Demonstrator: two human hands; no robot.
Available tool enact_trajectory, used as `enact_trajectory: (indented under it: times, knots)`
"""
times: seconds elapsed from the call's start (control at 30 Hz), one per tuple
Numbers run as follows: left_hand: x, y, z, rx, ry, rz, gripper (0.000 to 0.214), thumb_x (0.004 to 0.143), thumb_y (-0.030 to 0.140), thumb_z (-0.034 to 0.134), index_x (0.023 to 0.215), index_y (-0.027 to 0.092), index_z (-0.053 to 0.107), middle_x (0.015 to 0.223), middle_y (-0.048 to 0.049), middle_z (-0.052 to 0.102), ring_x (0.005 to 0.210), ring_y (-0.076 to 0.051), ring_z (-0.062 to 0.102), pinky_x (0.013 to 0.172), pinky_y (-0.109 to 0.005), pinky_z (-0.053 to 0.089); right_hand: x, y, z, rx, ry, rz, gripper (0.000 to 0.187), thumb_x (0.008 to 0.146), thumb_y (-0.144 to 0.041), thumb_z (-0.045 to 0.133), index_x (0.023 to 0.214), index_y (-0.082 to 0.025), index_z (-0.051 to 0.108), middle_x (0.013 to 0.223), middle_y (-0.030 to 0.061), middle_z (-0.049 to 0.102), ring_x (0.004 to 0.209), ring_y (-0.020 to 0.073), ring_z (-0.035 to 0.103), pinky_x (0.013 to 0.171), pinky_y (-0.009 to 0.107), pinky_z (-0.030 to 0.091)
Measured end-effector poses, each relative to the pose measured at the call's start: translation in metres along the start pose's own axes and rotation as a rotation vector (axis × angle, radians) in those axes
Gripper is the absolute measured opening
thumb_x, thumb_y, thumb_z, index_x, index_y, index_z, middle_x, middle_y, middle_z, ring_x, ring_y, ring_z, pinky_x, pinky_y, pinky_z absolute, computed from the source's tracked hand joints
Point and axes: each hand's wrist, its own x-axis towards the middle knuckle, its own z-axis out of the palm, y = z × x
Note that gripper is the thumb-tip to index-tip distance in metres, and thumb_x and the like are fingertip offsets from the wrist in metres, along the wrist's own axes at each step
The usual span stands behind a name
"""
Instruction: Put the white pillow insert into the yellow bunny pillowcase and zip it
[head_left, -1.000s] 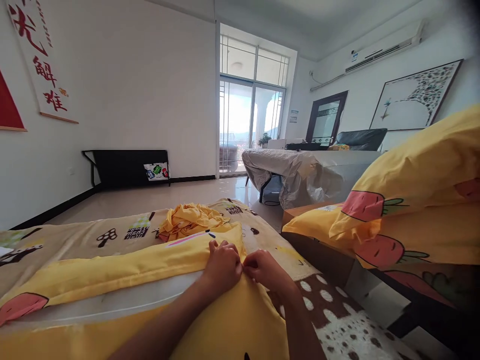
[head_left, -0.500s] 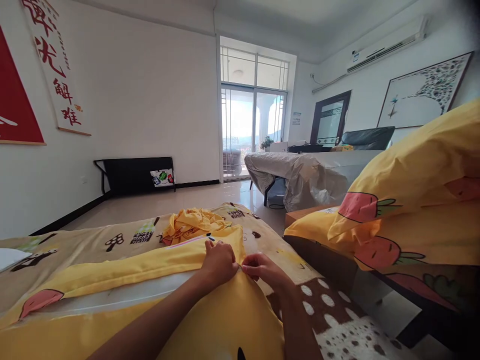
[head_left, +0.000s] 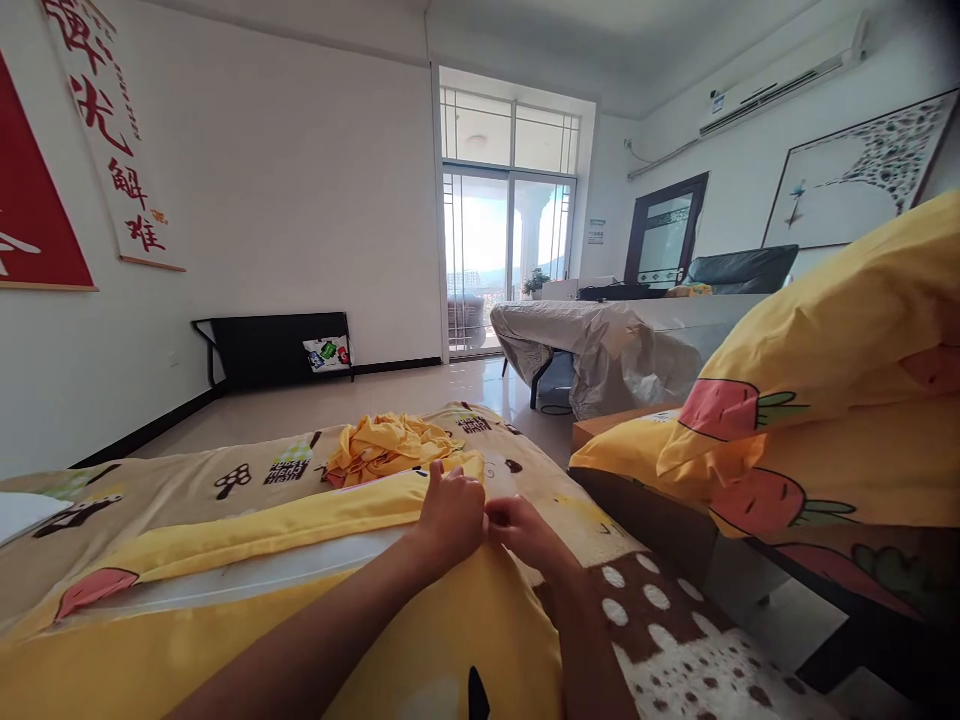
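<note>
A yellow pillowcase point(head_left: 277, 522) with a carrot print lies before me, and a white pillow point(head_left: 255, 578) shows through its long opening. At the far right end of that opening, my left hand point(head_left: 452, 512) is closed on the pillowcase's edge, forefinger raised. Close against it, my right hand point(head_left: 517, 530) pinches the same corner between thumb and fingers. The fingers hide what exactly lies between the two hands. Just beyond them, a crumpled yellow cloth point(head_left: 394, 445) rests on the patterned blanket point(head_left: 225, 480).
Yellow carrot-print pillows point(head_left: 832, 400) are piled on the right, above a wooden edge point(head_left: 600, 428). Farther back stands a table under a grey plastic cover point(head_left: 555, 325). A black folded frame point(head_left: 277, 350) leans on the left wall. Something white point(head_left: 26, 515) lies at the far left.
My left hand has turned upward and shifted slightly right, closer to my right hand. The small metallic bit seen between my fingers is now hidden.
</note>
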Motion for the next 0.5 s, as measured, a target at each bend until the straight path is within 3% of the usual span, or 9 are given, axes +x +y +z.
enact_trajectory:
  times: [0.1, 0.23, 0.5]
  knots:
    - [0.003, -0.001, 0.004, -0.033, -0.003, -0.099, 0.015, 0.073, 0.018, 0.055, 0.073, 0.011, 0.068, 0.090, -0.0169, 0.071, 0.099, -0.030, 0.060, 0.096, -0.051, 0.024, 0.000, -0.001, 0.000, -0.014, -0.002, 0.013, 0.022, 0.071, -0.026, 0.054, 0.052, -0.016, 0.050, 0.051, -0.0059, 0.037, 0.054, 0.0080, 0.032, 0.051, 0.022, 0.025]
    - [0.001, -0.010, 0.007, -0.131, -0.025, -0.221, 0.014, 0.070, 0.021, 0.056, 0.063, 0.016, 0.067, 0.083, -0.0066, 0.074, 0.089, -0.024, 0.062, 0.091, -0.047, 0.029, -0.001, 0.002, -0.003, -0.009, -0.012, 0.042, 0.015, 0.068, -0.026, 0.056, 0.058, -0.016, 0.060, 0.052, -0.0040, 0.046, 0.053, 0.0095, 0.039, 0.050, 0.023, 0.029]
    - [-0.011, -0.028, -0.006, -0.177, -0.016, -0.243, 0.017, 0.069, 0.023, 0.056, 0.059, 0.019, 0.069, 0.080, -0.0015, 0.074, 0.086, -0.020, 0.061, 0.091, -0.045, 0.025, 0.000, 0.010, -0.004, 0.001, -0.036, 0.042, 0.010, 0.068, -0.023, 0.058, 0.063, -0.016, 0.064, 0.055, -0.0026, 0.054, 0.054, 0.0109, 0.046, 0.051, 0.023, 0.034]
